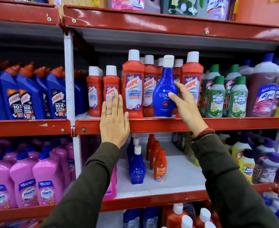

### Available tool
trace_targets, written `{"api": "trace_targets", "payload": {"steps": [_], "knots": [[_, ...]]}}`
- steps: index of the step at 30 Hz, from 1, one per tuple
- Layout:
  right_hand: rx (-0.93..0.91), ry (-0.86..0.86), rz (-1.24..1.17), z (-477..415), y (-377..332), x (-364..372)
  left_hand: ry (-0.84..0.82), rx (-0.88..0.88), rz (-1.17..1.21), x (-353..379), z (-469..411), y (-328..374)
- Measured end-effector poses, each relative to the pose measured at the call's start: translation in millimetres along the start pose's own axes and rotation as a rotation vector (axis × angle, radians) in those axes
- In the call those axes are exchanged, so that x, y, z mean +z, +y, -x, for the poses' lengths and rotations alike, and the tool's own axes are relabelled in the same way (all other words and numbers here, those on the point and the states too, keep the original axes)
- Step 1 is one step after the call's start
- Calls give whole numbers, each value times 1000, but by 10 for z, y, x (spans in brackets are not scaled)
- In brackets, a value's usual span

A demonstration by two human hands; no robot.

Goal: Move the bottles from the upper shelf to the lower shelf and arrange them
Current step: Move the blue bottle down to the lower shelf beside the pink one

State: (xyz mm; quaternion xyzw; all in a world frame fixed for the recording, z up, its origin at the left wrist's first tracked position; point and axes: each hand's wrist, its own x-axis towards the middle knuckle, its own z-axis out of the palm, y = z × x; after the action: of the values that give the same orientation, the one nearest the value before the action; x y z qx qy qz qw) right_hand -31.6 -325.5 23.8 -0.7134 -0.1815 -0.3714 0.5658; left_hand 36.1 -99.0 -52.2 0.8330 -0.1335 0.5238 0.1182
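A blue Ujala bottle [164,89] with a white cap stands at the front of the upper shelf [217,125], among red Harpic bathroom cleaner bottles [133,84]. My right hand [187,106] closes thumb and fingers around the blue bottle's right side. My left hand [114,119] is flat and spread, resting against the shelf edge and a small red Harpic bottle [111,83], holding nothing. On the lower shelf [151,202] stand a row of blue Ujala bottles [136,167] and a row of orange Revive bottles [160,165].
Blue Harpic bottles [28,94] fill the upper left bay, green Max Kleen bottles [224,94] and Lizol bottles [267,91] the right. Pink Shakti bottles [23,180] crowd the lower left. Bare white shelf [181,175] lies right of the Revive row. A white post [69,76] divides the bays.
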Motion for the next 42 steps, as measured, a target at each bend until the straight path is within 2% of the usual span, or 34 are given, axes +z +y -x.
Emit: {"api": "trace_targets", "payload": {"steps": [7, 13, 20, 32, 42], "knots": [[25, -124, -123, 611, 6, 29, 68, 8, 56, 5, 211, -42], [98, -177, -162, 1385, 540, 257, 84, -34, 116, 137, 934, -66], [271, -183, -112, 1998, 1290, 486, -89, -33, 94, 418, 1829, -110], [433, -223, -81, 2105, 1960, 811, -417, -27, -20, 821, 2598, 0], [459, -261, -100, 2103, 2141, 829, -405, -65, 2, 903, 2669, -11]]}}
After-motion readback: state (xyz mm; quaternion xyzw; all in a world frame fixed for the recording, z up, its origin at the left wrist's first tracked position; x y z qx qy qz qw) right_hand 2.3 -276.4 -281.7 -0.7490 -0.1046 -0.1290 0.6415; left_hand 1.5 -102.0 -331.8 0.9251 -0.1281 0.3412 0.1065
